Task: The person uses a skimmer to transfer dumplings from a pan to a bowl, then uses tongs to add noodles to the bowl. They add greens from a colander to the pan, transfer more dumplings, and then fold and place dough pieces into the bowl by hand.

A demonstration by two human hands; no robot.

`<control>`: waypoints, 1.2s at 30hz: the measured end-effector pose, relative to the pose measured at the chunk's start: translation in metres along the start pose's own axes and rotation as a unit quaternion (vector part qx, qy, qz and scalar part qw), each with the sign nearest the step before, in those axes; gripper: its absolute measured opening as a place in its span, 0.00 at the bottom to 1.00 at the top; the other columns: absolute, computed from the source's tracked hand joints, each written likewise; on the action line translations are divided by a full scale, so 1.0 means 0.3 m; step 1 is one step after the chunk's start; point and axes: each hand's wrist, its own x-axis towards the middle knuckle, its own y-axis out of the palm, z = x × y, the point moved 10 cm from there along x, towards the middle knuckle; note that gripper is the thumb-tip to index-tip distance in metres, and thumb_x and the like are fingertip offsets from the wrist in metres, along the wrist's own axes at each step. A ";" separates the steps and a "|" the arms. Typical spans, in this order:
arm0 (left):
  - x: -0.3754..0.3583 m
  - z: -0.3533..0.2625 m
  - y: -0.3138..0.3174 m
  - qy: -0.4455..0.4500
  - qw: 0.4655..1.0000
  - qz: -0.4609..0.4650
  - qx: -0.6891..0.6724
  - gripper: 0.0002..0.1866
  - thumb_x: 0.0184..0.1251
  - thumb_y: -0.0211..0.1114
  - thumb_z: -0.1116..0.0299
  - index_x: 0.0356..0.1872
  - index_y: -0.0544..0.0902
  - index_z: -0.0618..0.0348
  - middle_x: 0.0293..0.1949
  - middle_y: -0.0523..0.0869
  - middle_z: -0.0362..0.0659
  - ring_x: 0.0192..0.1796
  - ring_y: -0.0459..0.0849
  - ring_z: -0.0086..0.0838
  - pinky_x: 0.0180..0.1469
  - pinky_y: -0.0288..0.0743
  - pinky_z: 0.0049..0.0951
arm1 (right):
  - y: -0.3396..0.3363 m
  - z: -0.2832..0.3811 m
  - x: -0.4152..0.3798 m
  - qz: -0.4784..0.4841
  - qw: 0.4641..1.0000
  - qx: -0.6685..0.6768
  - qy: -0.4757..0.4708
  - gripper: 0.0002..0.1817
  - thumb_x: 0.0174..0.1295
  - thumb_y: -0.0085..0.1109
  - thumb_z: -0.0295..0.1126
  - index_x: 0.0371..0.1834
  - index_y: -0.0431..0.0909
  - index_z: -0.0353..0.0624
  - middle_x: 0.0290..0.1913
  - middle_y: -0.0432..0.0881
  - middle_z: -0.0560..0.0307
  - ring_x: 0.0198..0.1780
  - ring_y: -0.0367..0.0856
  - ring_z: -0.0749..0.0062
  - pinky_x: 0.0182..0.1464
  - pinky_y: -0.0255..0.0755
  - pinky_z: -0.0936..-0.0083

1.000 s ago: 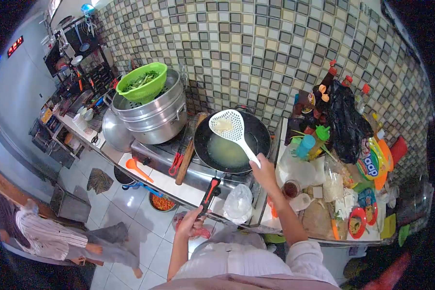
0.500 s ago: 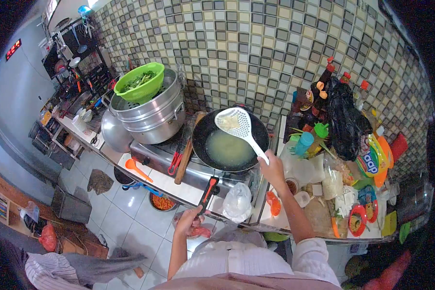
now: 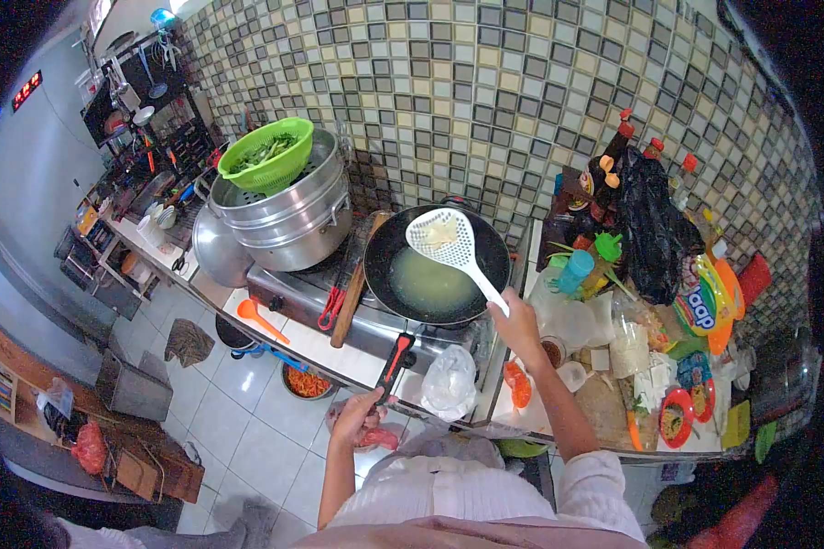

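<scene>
My right hand (image 3: 515,322) is closed round the handle of a white perforated skimmer (image 3: 467,249). A pale, soft-looking piece of food (image 3: 440,232) lies in its bowl, above the far side of a black wok (image 3: 382,240). Cloudy yellowish liquid (image 3: 430,284) covers the wok's bottom. With fingers wrapped round it, my left hand (image 3: 357,414) grips the wok's black-and-red handle (image 3: 395,364), which points towards me. The wok sits on a steel gas stove (image 3: 375,322).
A steamer pot (image 3: 288,229) bearing a green colander of leaves (image 3: 270,174) stands left. A wooden stick (image 3: 346,316), red-handled tongs (image 3: 331,311) and an orange ladle (image 3: 261,320) lie nearby. A plastic bag (image 3: 449,382) stands in front. Bottles (image 3: 618,146) and a cutting board (image 3: 604,412) fill the right.
The skimmer has barely moved; both hands keep their grips. At lower left, another person in striped and grey clothing has moved mostly out of view towards the bottom edge.
</scene>
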 end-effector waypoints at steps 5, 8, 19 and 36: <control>-0.005 -0.004 0.003 -0.002 1.000 -0.004 -0.005 0.20 0.62 0.54 0.57 0.38 0.77 0.70 0.16 0.72 0.34 0.11 0.54 0.10 0.11 0.43 0.12 | 0.020 -0.009 -0.014 0.029 0.999 -0.011 0.009 0.13 0.53 0.53 0.37 0.30 0.68 0.37 0.28 0.76 0.38 0.35 0.74 0.42 0.36 0.66 0.57; 0.001 0.007 0.007 0.001 1.000 0.012 -0.019 0.20 0.62 0.54 0.57 0.38 0.77 0.69 0.16 0.72 0.34 0.11 0.55 0.10 0.12 0.43 0.12 | 0.003 -0.010 0.005 0.049 0.999 0.016 0.013 0.13 0.53 0.52 0.37 0.30 0.67 0.38 0.28 0.76 0.38 0.35 0.74 0.42 0.36 0.66 0.57; -0.004 0.003 0.009 -0.014 1.000 0.000 -0.014 0.19 0.63 0.53 0.59 0.40 0.77 0.69 0.16 0.71 0.34 0.11 0.53 0.10 0.11 0.43 0.13 | -0.008 0.035 -0.006 0.031 0.999 0.026 -0.026 0.13 0.53 0.53 0.36 0.28 0.66 0.37 0.28 0.76 0.39 0.34 0.73 0.41 0.35 0.66 0.57; 0.001 0.007 0.006 -0.002 1.000 0.006 -0.010 0.19 0.63 0.52 0.58 0.38 0.77 0.68 0.15 0.70 0.33 0.11 0.55 0.10 0.11 0.44 0.12 | -0.048 0.020 0.018 0.015 0.999 0.042 -0.028 0.11 0.53 0.54 0.35 0.30 0.67 0.38 0.23 0.74 0.43 0.29 0.74 0.49 0.30 0.65 0.64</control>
